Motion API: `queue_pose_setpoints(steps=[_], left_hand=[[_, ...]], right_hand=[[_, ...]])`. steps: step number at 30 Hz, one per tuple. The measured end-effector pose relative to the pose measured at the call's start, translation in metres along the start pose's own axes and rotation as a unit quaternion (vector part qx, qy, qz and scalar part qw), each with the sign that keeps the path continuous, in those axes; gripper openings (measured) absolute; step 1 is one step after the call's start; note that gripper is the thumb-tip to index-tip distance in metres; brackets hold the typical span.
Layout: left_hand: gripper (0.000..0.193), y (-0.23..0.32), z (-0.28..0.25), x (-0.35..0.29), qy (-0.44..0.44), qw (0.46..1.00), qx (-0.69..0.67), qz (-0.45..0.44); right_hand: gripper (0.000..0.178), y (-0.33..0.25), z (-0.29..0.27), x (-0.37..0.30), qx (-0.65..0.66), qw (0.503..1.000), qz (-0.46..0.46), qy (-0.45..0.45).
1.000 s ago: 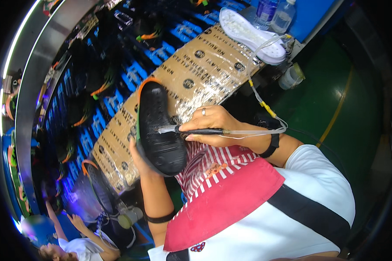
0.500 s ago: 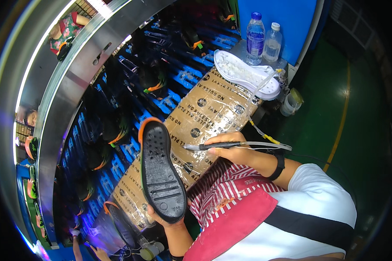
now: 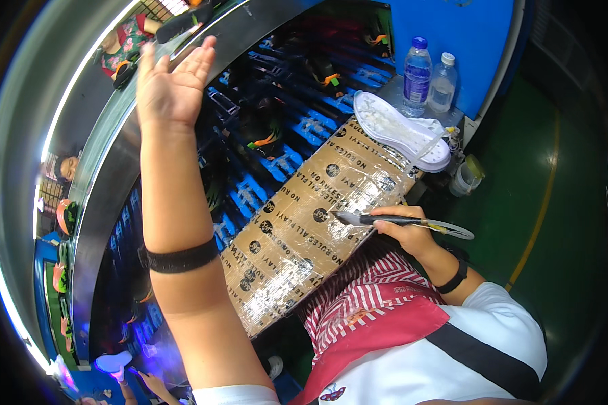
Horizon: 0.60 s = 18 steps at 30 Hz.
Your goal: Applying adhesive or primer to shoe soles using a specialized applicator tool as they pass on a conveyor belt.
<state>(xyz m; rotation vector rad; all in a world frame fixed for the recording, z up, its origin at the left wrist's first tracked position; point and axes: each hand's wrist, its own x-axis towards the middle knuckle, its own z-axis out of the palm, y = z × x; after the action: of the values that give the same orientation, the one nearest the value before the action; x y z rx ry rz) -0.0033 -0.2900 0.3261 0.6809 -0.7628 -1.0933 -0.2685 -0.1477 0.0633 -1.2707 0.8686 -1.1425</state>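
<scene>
My left hand (image 3: 173, 91) is stretched far out over the metal rail (image 3: 105, 152), its fingers spread and nothing in the palm. Just beyond the fingertips a dark shoe sole (image 3: 182, 23) lies at the rail; part of it is hidden. My right hand (image 3: 412, 236) grips a brush (image 3: 350, 218) with a black handle and a thin clear tube at its back end. The bristles hang over the cardboard-covered board (image 3: 297, 223), which is wrapped in clear film. A white shoe sole (image 3: 392, 128) rests at the board's far right end.
Two plastic bottles (image 3: 417, 77) stand behind the white sole. Beside them hangs a small cup (image 3: 466, 177). Blue racks (image 3: 277, 162) with dark shoes run between board and rail. Across the rail is another person (image 3: 125, 44); other hands (image 3: 152, 385) work at lower left.
The black sole with the orange edge has left the space over the board. My left hand has swung up and forward to the rail and opened. The brush has shifted right.
</scene>
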Motion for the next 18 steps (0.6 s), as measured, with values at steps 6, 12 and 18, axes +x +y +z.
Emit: queue_pose_setpoints(steps=[6, 12, 18], left_hand=[[0.043, 0.030, -0.082, 0.029, 0.104, 0.746, 0.553, 0.355], [0.069, 0.169, -0.193, 0.033, 0.347, 0.300, 0.806, 0.374], [0.091, 0.253, -0.298, 0.021, 0.503, 0.298, 0.809, 0.056]], right_hand=[[0.021, 0.005, -0.004, 0.004, 0.001, 0.999, 0.034, -0.002], [0.020, 0.005, 0.002, 0.017, 0.002, 0.998, 0.055, -0.025], [0.022, 0.004, 0.007, 0.025, 0.005, 0.996, 0.089, -0.002]])
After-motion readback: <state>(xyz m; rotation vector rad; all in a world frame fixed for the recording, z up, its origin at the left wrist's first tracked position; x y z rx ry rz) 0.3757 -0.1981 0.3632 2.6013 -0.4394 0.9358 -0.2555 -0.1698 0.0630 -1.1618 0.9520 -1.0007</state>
